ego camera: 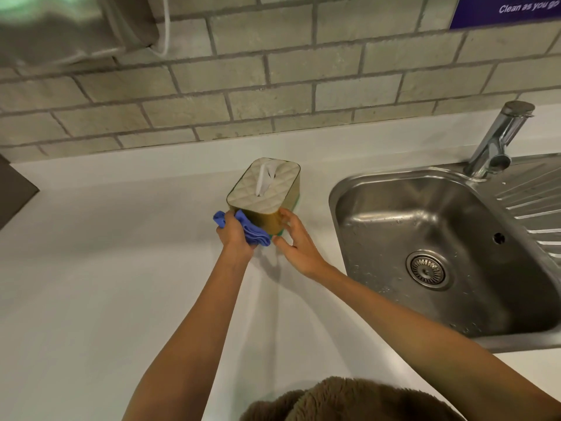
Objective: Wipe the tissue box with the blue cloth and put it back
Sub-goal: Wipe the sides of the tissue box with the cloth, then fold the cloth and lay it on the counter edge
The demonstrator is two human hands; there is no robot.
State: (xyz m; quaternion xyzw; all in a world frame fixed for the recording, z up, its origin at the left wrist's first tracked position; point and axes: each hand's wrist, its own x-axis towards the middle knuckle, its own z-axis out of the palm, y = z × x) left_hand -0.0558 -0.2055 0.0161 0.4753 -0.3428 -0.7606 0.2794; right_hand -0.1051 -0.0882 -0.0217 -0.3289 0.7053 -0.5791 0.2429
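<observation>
The tissue box (264, 189) has a quilted cream top, gold sides and a white tissue sticking out; it stands on the white counter (121, 268) left of the sink. My left hand (234, 232) grips the bunched blue cloth (252, 230) and presses it against the box's near left side. My right hand (293, 238) holds the box's near right corner, fingers spread along its lower edge.
A steel sink (440, 247) with a drain and a tap (498, 141) lies to the right, its ribbed draining board at the far right. A grey brick wall (273, 86) runs behind the counter. A dark object (13, 189) juts in at the left edge.
</observation>
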